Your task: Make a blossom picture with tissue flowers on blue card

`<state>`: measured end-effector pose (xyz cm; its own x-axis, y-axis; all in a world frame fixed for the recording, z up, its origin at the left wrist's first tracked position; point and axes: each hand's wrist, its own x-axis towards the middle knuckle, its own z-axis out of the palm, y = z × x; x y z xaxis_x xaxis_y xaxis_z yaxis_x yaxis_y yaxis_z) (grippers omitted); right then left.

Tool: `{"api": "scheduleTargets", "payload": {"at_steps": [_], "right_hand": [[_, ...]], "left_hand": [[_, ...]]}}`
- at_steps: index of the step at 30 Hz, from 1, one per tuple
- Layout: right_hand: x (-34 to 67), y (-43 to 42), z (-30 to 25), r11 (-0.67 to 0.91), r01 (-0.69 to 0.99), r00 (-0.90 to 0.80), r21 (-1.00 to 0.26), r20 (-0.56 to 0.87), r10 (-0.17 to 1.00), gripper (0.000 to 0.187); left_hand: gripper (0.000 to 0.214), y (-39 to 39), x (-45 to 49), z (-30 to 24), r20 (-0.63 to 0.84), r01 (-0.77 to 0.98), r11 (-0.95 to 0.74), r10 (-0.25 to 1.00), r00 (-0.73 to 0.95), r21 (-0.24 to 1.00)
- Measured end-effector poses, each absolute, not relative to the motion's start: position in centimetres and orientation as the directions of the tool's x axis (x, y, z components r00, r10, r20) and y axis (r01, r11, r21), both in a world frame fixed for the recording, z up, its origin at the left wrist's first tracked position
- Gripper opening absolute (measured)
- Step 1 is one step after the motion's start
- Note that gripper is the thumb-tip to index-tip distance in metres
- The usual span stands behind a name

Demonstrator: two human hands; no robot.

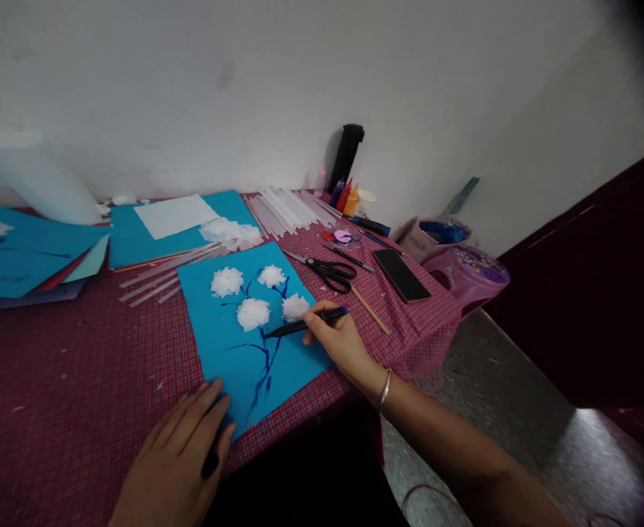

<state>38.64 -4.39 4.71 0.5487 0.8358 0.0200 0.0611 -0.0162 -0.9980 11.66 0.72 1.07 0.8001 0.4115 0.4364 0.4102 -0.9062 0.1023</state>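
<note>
My right hand (pixel 336 337) pinches a black marker pen (pixel 308 322) with a blue end. The pen's tip is at a painted dark blue stem on a blue sheet of paper (pixel 294 373). Several white crumpled-paper flowers (pixel 253 314) sit on the sheet among the blue branches. My left hand (pixel 182 446) lies at the sheet's near left corner, fingers stretched forward. Between its thumb and palm shows a small black piece, which looks like the marker cap (pixel 211 462), partly hidden.
Black-handled scissors (pixel 330 272), a wooden stick (pixel 370 309) and a phone (pixel 400 274) lie to the right. Behind are white paper strips (pixel 289 210), paint bottles (pixel 345 196) and more blue sheets (pixel 228 201). A pink stool (pixel 465 274) stands beyond the table's right edge.
</note>
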Motion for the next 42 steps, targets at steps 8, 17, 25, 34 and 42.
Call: {"api": "scheduleTargets", "payload": {"at_steps": [8,17,25,34,42], "right_hand": [[38.6,-4.5,4.6,-0.05,0.084,0.541,-0.995,0.004,0.841,0.019],[38.6,-4.6,4.7,-0.039,0.074,0.548,-0.996,0.008,0.837,0.019],[38.8,-5.1,4.6,-0.017,0.001,0.536,-1.0,-0.014,0.844,0.021],[38.9,-7.9,5.2,0.006,0.019,0.331,-1.0,0.012,0.944,0.018],[38.3,-8.1,5.2,-0.019,0.079,0.338,-0.997,0.008,0.941,0.016]], "left_hand": [[0.037,0.6,11.6,0.8,0.427,0.421,-0.898,0.433,0.794,0.128],[0.037,0.6,11.6,0.9,0.421,0.414,-0.904,0.417,0.806,0.104],[0.037,0.7,11.6,1.0,0.424,0.411,-0.905,0.417,0.804,0.11],[0.04,0.4,11.7,1.1,0.412,0.413,-0.906,0.411,0.813,0.089],[0.037,0.6,11.5,1.3,0.398,0.386,-0.923,0.352,0.847,-0.005]]}}
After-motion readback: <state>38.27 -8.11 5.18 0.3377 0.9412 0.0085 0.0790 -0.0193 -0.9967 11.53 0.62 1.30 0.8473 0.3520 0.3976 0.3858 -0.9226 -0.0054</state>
